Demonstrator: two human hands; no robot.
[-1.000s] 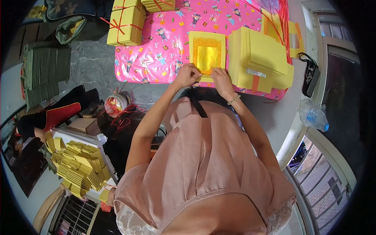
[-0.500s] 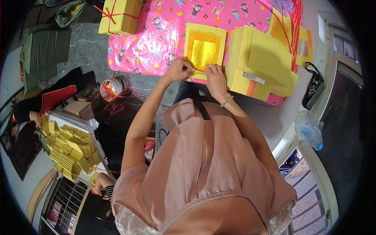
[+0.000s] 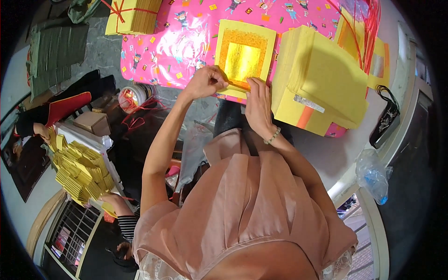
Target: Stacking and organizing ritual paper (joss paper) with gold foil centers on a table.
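Note:
A yellow sheet of joss paper [image 3: 246, 30] with an orange printed field and a gold foil rectangle lies on the pink table cover [image 3: 154, 60]. My left hand [image 3: 205, 83] pinches the sheet's near edge at its left corner. At the right end of that edge, the bent fingers of my right hand [image 3: 259, 103] grip the paper. Between the two hands the near edge looks curled up slightly; the fingertips partly hide it. Just right of the sheet stands a thick stack of yellow paper [image 3: 333, 77].
A bundle tied with red string [image 3: 133, 18] sits at the table's far left. Red strands [image 3: 371, 42] hang at the far right. A tub with red string [image 3: 135, 98] stands on the floor. At left, other people's hands are at folded yellow papers [image 3: 84, 170].
Both hands stay at the sheet's near edge, with the fingers shifted slightly. My view has moved a little. A person's hand at lower left has reached closer to the folded papers.

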